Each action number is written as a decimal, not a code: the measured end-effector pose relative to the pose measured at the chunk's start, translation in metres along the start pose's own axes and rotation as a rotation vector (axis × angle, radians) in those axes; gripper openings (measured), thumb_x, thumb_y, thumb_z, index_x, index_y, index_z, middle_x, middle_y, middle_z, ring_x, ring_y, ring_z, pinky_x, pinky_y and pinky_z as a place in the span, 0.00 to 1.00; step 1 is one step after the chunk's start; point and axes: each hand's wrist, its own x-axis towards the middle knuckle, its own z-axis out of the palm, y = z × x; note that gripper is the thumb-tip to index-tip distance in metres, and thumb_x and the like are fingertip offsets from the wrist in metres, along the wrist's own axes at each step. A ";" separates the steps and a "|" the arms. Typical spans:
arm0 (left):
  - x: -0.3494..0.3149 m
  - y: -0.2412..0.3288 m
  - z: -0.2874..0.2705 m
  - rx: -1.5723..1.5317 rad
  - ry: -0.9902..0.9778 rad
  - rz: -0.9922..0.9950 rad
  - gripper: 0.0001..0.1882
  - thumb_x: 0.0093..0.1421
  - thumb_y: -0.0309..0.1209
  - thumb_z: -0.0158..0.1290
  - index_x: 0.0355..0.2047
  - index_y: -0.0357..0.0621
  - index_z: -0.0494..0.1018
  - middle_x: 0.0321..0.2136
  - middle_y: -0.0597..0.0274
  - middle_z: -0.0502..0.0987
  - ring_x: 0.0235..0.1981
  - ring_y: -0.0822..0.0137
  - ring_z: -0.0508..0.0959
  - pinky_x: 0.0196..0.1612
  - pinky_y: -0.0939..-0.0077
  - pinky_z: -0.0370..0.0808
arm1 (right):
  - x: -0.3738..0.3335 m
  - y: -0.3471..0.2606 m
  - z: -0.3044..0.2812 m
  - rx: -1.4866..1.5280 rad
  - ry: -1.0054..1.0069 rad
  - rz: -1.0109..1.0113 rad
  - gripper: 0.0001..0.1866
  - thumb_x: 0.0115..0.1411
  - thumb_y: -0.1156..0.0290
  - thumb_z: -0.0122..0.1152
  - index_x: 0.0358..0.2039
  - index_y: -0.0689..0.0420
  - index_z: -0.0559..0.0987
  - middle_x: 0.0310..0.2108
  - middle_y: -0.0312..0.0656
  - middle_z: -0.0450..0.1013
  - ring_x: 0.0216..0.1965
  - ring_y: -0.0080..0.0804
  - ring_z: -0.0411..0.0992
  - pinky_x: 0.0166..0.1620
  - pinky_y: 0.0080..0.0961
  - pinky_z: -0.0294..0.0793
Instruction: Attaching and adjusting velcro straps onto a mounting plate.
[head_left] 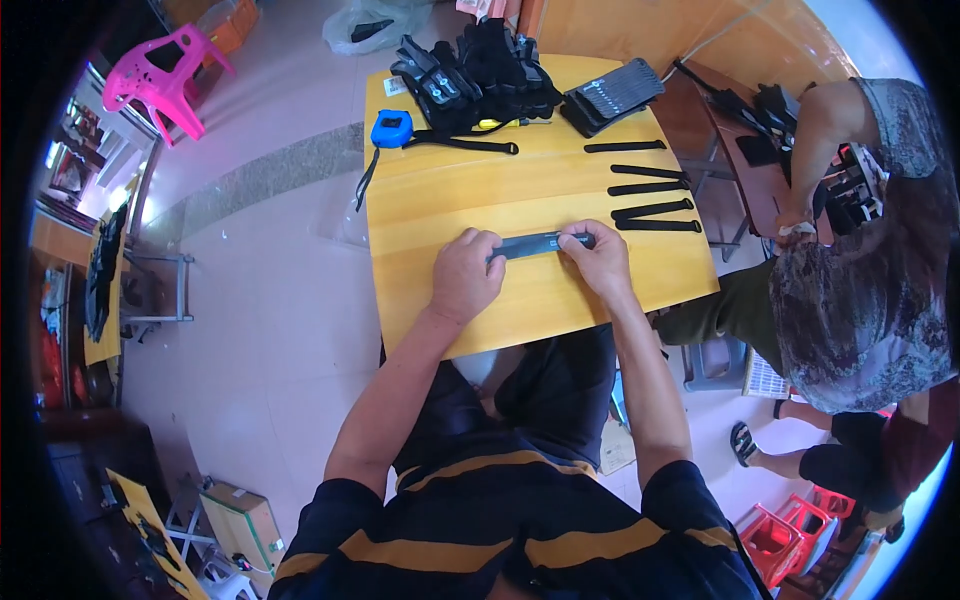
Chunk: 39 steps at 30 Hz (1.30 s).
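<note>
Over the near half of the yellow tabletop (430,220), a flat dark grey strip (525,246) with small pale print is stretched between my hands. My left hand (466,274) grips its left end, fingers curled. At the other end, my right hand (600,264) pinches the strip with the thumb on top. Several narrow black straps with end loops, such as one strap (650,188), lie right of my right hand. Farther back are a blue tape measure (391,129), a longer black strap (470,143) and a yellow-handled screwdriver (498,124).
Black gloves (485,80) and a stack of ribbed dark pieces (618,95) sit at the table's far edge. On the right, a person (860,260) stands by a brown table (745,185). A pink plastic chair (170,80) stands far left; red stools (785,540) are lower right.
</note>
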 end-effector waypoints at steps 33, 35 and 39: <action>0.004 0.006 -0.005 0.124 -0.020 0.048 0.08 0.53 0.26 0.63 0.34 0.46 0.77 0.31 0.60 0.77 0.34 0.54 0.79 0.40 0.60 0.74 | 0.004 -0.002 -0.015 -0.230 0.125 0.037 0.08 0.58 0.71 0.72 0.30 0.61 0.82 0.20 0.35 0.76 0.22 0.19 0.71 0.29 0.21 0.72; 0.004 0.005 -0.005 0.127 -0.021 0.049 0.08 0.53 0.26 0.63 0.34 0.46 0.77 0.31 0.60 0.77 0.34 0.54 0.79 0.40 0.60 0.74 | 0.004 -0.005 -0.014 -0.239 0.120 0.046 0.08 0.58 0.71 0.72 0.29 0.61 0.82 0.20 0.35 0.76 0.22 0.19 0.71 0.28 0.21 0.72; 0.003 0.004 -0.005 0.132 -0.020 0.047 0.09 0.53 0.26 0.63 0.35 0.46 0.77 0.31 0.60 0.77 0.34 0.54 0.79 0.40 0.60 0.74 | 0.007 -0.002 -0.015 -0.215 0.107 0.082 0.09 0.58 0.71 0.72 0.29 0.62 0.81 0.19 0.36 0.75 0.21 0.19 0.70 0.28 0.21 0.72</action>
